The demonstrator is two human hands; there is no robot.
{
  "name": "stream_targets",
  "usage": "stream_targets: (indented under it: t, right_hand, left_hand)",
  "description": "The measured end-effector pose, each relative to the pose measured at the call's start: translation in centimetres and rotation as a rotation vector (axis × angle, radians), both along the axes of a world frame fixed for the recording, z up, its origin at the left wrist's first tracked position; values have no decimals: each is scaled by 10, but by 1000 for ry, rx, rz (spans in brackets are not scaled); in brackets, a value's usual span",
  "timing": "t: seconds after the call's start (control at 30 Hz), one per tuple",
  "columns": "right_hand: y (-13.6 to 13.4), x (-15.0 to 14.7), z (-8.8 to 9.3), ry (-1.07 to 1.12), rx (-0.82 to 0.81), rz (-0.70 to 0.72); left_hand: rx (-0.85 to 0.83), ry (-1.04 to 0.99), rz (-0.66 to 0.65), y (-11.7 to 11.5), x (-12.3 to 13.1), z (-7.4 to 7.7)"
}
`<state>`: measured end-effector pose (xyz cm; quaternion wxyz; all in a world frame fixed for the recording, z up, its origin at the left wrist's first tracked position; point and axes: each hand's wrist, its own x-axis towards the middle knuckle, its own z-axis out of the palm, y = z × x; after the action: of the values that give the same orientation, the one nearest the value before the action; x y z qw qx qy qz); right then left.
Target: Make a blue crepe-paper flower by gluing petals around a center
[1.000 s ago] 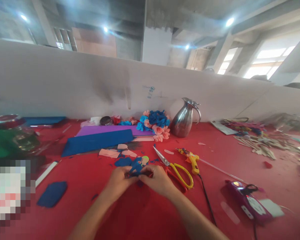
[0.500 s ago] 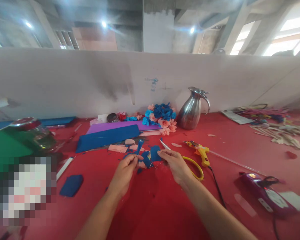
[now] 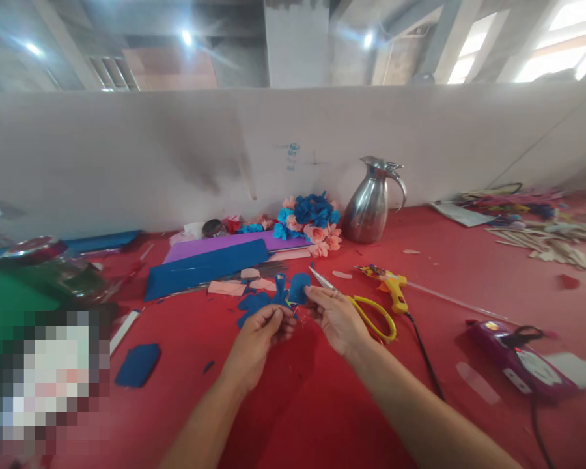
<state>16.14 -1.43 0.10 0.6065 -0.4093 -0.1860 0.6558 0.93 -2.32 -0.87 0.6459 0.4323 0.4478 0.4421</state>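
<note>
Both of my hands are raised a little above the red table [image 3: 293,404], close together. My left hand [image 3: 264,335] is closed, pinching the lower end of a blue foam flower piece [image 3: 280,290] that sticks up between the hands. My right hand [image 3: 334,316] is closed too, its thumb and fingers pinching a round blue foam petal [image 3: 299,286] of the same piece. Loose blue foam scraps [image 3: 251,305] lie just behind my left hand. The yellow-handled scissors [image 3: 366,312] lie right of my right hand.
A yellow glue gun [image 3: 388,283] with a black cord lies beside the scissors. Blue and purple foam sheets [image 3: 208,264], a bunch of blue and pink foam flowers [image 3: 310,221] and a steel jug [image 3: 368,202] stand by the white wall. A purple device [image 3: 515,361] sits right.
My hands lifted off the table with the blue foam piece and drew slightly apart, then came close again. The view shifted downward and left a little.
</note>
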Motion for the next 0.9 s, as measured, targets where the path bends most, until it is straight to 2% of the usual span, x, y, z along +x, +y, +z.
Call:
stream_targets:
  t: [0.53, 0.9]
  right_hand:
    - [-9, -17, 0, -39, 40, -39]
    - [-11, -20, -1, -7, 71, 16]
  left_hand:
    - [-27, -38, 39, -2, 13, -8]
    - [-30, -29, 39, -1, 14, -12]
